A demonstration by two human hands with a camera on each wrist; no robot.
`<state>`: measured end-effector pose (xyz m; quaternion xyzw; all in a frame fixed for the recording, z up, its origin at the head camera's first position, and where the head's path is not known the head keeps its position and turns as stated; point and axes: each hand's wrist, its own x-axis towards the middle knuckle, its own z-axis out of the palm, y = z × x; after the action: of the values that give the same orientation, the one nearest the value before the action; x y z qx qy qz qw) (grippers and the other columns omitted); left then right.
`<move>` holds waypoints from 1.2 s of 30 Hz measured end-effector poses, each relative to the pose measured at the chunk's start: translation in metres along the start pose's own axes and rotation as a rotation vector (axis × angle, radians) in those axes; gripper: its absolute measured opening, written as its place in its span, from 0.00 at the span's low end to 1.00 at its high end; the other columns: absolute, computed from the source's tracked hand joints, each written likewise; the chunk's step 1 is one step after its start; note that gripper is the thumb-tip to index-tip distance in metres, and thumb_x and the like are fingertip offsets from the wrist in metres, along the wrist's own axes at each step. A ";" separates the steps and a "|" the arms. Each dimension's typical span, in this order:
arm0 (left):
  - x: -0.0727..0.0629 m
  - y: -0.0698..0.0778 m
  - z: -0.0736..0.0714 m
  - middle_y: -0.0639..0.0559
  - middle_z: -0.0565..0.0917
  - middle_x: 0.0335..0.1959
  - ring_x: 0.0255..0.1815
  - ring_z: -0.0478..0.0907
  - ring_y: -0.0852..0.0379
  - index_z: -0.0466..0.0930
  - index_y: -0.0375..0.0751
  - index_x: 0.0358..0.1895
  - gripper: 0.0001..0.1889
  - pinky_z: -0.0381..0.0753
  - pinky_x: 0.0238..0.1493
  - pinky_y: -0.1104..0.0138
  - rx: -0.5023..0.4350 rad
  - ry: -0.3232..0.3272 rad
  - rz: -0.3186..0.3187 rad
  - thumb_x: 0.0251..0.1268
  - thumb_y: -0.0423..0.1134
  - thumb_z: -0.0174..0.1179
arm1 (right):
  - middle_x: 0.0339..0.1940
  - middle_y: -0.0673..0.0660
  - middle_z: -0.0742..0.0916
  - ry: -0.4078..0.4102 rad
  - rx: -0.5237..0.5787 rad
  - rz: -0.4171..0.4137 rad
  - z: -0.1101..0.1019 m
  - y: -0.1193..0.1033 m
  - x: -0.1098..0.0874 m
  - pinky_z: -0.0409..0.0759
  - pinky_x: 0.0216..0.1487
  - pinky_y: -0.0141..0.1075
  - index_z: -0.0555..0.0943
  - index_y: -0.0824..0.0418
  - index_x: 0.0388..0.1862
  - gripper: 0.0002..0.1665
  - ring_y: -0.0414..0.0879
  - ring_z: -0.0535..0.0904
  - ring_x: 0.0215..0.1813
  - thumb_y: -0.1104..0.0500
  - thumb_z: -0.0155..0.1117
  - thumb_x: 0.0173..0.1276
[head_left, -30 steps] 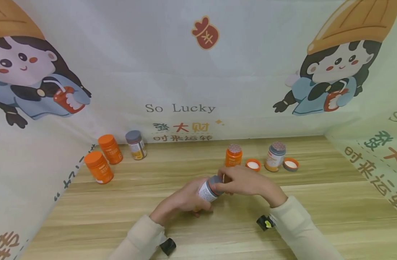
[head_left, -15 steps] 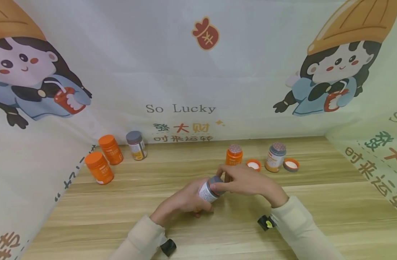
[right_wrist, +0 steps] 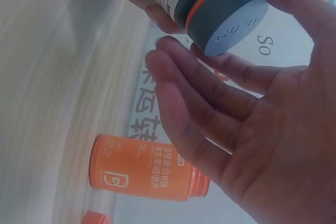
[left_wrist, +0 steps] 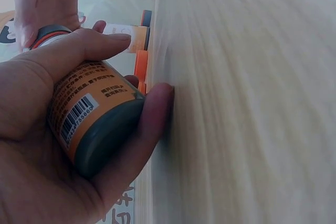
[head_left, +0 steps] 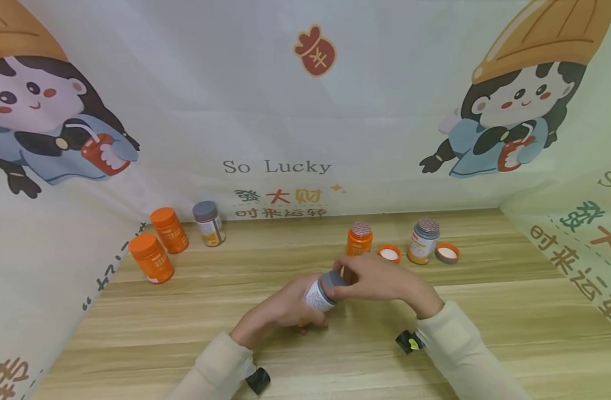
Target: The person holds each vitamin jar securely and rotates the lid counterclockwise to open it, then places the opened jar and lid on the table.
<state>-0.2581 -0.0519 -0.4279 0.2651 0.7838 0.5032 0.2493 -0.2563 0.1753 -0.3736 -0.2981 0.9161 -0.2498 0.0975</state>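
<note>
My left hand [head_left: 293, 303] grips a supplement bottle [head_left: 318, 296] with a white-and-orange label, tilted so its top points to the right. In the left wrist view, thumb and fingers wrap the bottle [left_wrist: 97, 103], with its dark base and barcode showing. The bottle's grey cap [head_left: 331, 281] has an orange band at its lower edge. My right hand [head_left: 377, 278] pinches this cap [right_wrist: 226, 17] between thumb and index finger, the other fingers extended below it. Behind the right hand stands an orange bottle [head_left: 359, 240] with its cap off and a foil seal on its mouth.
An orange cap [head_left: 389, 254] lies upturned beside that orange bottle. Right of it stand an uncapped grey-necked bottle [head_left: 423, 243] and its upturned grey cap [head_left: 447, 253]. At the back left are two capped orange bottles [head_left: 152, 259] and a grey-capped bottle [head_left: 210, 225]. A printed cloth [head_left: 280, 111] walls the table.
The right thumb and fingers shift slightly around the grey cap, and more of the cap shows now. The left hand and its bottle stay nearly still.
</note>
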 end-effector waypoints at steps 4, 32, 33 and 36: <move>0.000 0.000 0.000 0.47 0.79 0.36 0.28 0.78 0.55 0.76 0.41 0.54 0.28 0.81 0.16 0.65 -0.003 -0.001 0.000 0.47 0.22 0.70 | 0.35 0.47 0.87 -0.001 0.006 0.001 0.000 -0.001 -0.001 0.80 0.38 0.33 0.80 0.54 0.53 0.24 0.38 0.80 0.35 0.39 0.68 0.68; 0.000 0.000 0.001 0.47 0.79 0.35 0.27 0.78 0.55 0.76 0.40 0.53 0.27 0.82 0.16 0.64 0.040 0.005 0.019 0.46 0.23 0.70 | 0.25 0.45 0.77 -0.024 0.008 0.043 0.003 0.001 0.000 0.69 0.28 0.32 0.78 0.51 0.36 0.23 0.38 0.72 0.27 0.34 0.59 0.73; 0.000 0.000 0.001 0.47 0.79 0.35 0.27 0.78 0.55 0.76 0.40 0.53 0.27 0.82 0.16 0.64 0.044 0.007 0.016 0.46 0.23 0.70 | 0.26 0.45 0.78 -0.023 0.004 0.040 0.002 0.001 0.000 0.70 0.29 0.32 0.78 0.52 0.38 0.23 0.39 0.72 0.28 0.34 0.60 0.73; -0.001 0.001 0.001 0.47 0.79 0.35 0.28 0.78 0.55 0.76 0.41 0.53 0.27 0.83 0.16 0.63 0.050 0.012 0.013 0.46 0.23 0.71 | 0.31 0.46 0.83 -0.023 -0.010 0.029 0.002 0.001 0.000 0.75 0.34 0.33 0.80 0.54 0.45 0.23 0.39 0.76 0.32 0.36 0.64 0.70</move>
<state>-0.2567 -0.0513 -0.4276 0.2732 0.7960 0.4866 0.2344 -0.2561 0.1753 -0.3754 -0.2882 0.9204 -0.2404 0.1100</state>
